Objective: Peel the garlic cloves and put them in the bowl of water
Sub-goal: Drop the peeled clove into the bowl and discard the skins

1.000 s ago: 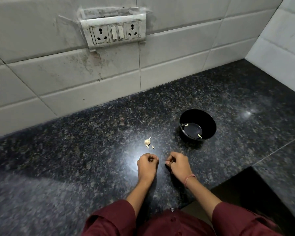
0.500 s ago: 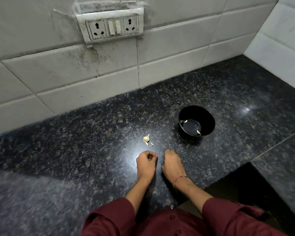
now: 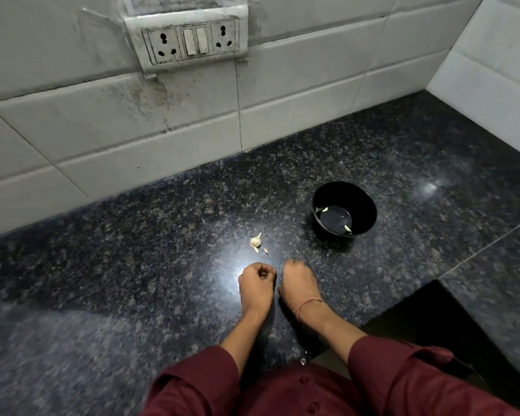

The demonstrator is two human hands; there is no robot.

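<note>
Two hands sit close together over the near part of the black speckled counter (image 3: 132,265), not quite touching. The left hand (image 3: 257,286) is clenched, with its fingers curled in over the palm. A pale speck shows at its fingertips, but I cannot tell whether it grips a clove. The right hand (image 3: 297,283) is turned back-up with its fingers folded under and out of sight (so I cannot tell what it holds, if anything). A thin red thread (image 3: 309,303) circles its wrist. The dark red sleeves (image 3: 198,382) are cut off by the near edge.

Just beyond the left hand lies a piece of garlic (image 3: 255,241) in its skin. The two scraps (image 3: 265,250) beside it are too small to tell skin from clove. Farther off to the right stands the black bowl (image 3: 370,214), holding shallow water (image 3: 335,219). Two pale cloves (image 3: 324,209) lie at the water's edge, one far-left and one near-right. On the far tiled wall (image 3: 312,70) a grimy socket plate (image 3: 189,40) carries two sockets and two switches.
</note>
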